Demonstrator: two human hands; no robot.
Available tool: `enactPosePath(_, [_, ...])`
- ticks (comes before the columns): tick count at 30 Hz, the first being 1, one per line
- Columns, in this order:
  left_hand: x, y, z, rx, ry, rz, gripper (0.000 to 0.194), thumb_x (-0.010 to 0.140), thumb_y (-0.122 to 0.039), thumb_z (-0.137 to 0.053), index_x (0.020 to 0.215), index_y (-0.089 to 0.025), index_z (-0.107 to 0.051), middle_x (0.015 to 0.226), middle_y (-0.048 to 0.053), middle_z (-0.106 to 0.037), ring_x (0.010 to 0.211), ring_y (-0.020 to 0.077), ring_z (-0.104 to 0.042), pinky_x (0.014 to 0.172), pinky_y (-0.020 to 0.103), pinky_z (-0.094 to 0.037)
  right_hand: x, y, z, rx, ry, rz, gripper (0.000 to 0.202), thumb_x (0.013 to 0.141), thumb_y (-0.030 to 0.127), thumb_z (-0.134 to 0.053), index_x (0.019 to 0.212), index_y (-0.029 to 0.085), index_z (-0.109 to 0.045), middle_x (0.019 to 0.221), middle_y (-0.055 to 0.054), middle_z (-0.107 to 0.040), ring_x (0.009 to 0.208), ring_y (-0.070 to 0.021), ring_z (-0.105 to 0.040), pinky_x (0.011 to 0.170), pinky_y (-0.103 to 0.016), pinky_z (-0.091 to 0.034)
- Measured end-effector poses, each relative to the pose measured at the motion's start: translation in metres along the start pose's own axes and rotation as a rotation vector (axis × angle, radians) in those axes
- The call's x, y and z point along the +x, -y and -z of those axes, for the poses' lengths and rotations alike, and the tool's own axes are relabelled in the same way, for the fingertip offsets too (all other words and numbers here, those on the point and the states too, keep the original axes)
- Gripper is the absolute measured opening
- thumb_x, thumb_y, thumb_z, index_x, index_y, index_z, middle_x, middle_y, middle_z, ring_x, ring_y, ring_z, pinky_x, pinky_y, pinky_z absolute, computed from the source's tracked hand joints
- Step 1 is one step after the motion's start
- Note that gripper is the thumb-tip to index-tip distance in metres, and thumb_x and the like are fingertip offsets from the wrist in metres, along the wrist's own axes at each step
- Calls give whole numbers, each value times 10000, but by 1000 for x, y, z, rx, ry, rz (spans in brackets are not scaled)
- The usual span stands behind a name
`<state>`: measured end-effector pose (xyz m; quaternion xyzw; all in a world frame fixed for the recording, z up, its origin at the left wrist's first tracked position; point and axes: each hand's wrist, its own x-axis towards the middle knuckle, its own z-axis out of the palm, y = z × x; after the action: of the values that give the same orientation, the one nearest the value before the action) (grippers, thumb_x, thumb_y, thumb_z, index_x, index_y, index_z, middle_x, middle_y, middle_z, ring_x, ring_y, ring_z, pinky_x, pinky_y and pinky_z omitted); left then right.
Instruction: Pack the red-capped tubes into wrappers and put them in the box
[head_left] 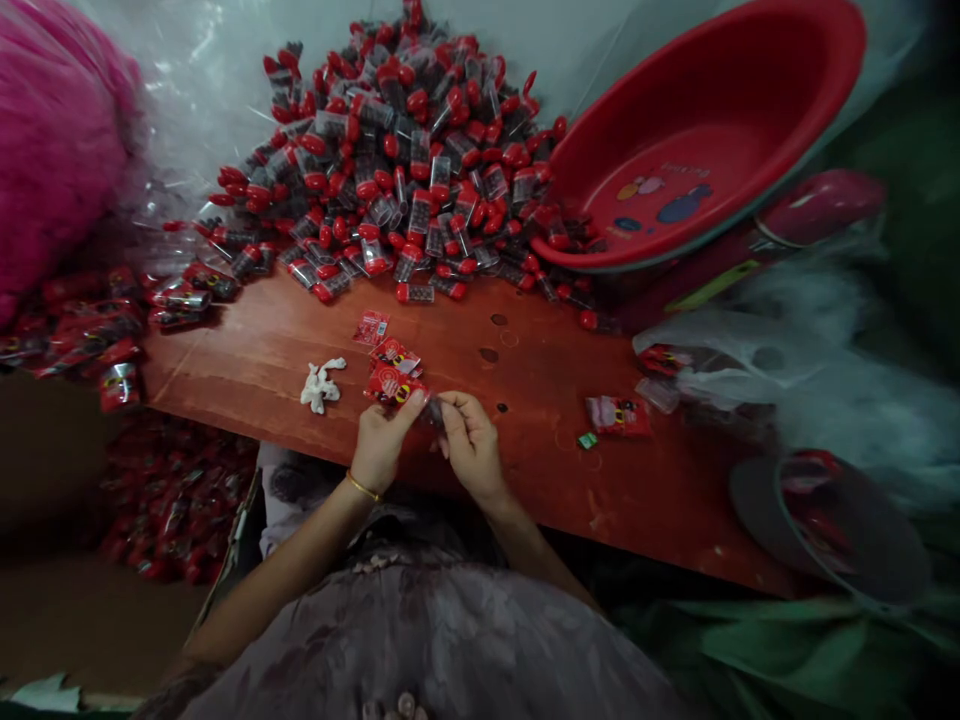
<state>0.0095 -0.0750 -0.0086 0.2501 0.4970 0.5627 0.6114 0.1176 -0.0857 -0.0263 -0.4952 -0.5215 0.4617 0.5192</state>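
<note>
My left hand (380, 440) is closed, its thumb pressed on a small red printed packet (391, 384) at the middle of the table's near side. At the packet's right end shows a small dark, see-through piece (433, 411), pinched by the fingers of my right hand (474, 447). Whether that piece is a filled tube or part of the packet is hard to tell. Just beyond the hands lie another red printed packet (396, 355) and a red card with a white label (372, 327). A crumpled white scrap (322, 386) rests to their left.
A large heap of clear red-capped tubes (420, 170) covers the table's far side. A red basin (712, 130) leans at right. Filled red packets (82, 320) lie at left, with more in a box below. A packet (619, 416) and a green sachet (587, 440) lie at right.
</note>
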Motion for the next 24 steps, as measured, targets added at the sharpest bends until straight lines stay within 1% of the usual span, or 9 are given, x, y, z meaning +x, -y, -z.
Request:
enactPosePath(4, [4,-3,-4,-96,3,59,318,516,-367,-801,650,-109,-671,631,18,-648,545,80,-552,566,196,-452,-1,2,-10,45,-48,-11,210,905,405,-418,915,206,-487,513,90,-446,394,-63,-452,400,-178,-378])
enactPosePath(6, [5,-5,-5,-91,-16,103,304,506,-352,-803,603,-107,-651,576,10,-622,490,79,-533,483,188,-430,1,3,-14,77,-20,-43,216,895,424,-432,892,211,-468,530,95,-446,375,-52,-431,379,-171,-370])
enactPosePath(8, [5,-8,-6,-62,-13,136,295,523,-354,-787,588,-105,-642,530,4,-595,430,84,-501,396,192,-385,2,5,-16,144,40,-88,240,873,453,-461,876,214,-461,557,99,-448,349,-37,-392,355,-167,-370])
enactPosePath(13, [-2,-14,-6,-78,4,65,376,623,-415,-715,838,-106,-706,657,28,-649,431,65,-475,367,181,-375,1,6,-18,302,80,-193,277,852,478,-481,885,203,-495,599,92,-481,330,-18,-374,321,-152,-340])
enactPosePath(15, [-4,-16,-5,-67,32,89,389,637,-433,-698,852,-108,-708,587,9,-612,394,65,-445,331,182,-351,-1,6,-19,366,105,-237,288,844,487,-487,869,201,-496,599,93,-488,315,-12,-342,312,-150,-338])
enactPosePath(18, [-2,-18,-2,6,68,120,347,620,-407,-707,792,-106,-712,439,-37,-486,345,74,-412,292,183,-304,-2,5,-21,425,144,-281,292,840,497,-483,829,205,-473,604,93,-497,306,-10,-302,310,-158,-355])
enactPosePath(20, [1,-18,0,46,67,109,287,610,-374,-711,719,-108,-709,434,-33,-488,359,72,-425,313,177,-306,-3,5,-24,367,116,-251,274,853,482,-469,812,211,-456,598,90,-493,315,-19,-319,315,-162,-357])
enactPosePath(22, [4,-16,0,52,67,91,226,606,-327,-712,672,-111,-706,501,-4,-568,422,76,-481,381,175,-359,-4,3,-26,246,28,-168,238,865,449,-464,813,216,-454,583,83,-479,343,-36,-361,327,-162,-344])
enactPosePath(24, [4,-13,-1,34,85,99,202,610,-299,-706,688,-113,-714,584,21,-635,500,97,-545,476,191,-421,-5,0,-27,132,-57,-80,199,871,412,-466,825,219,-467,584,68,-474,394,-55,-407,354,-170,-347])
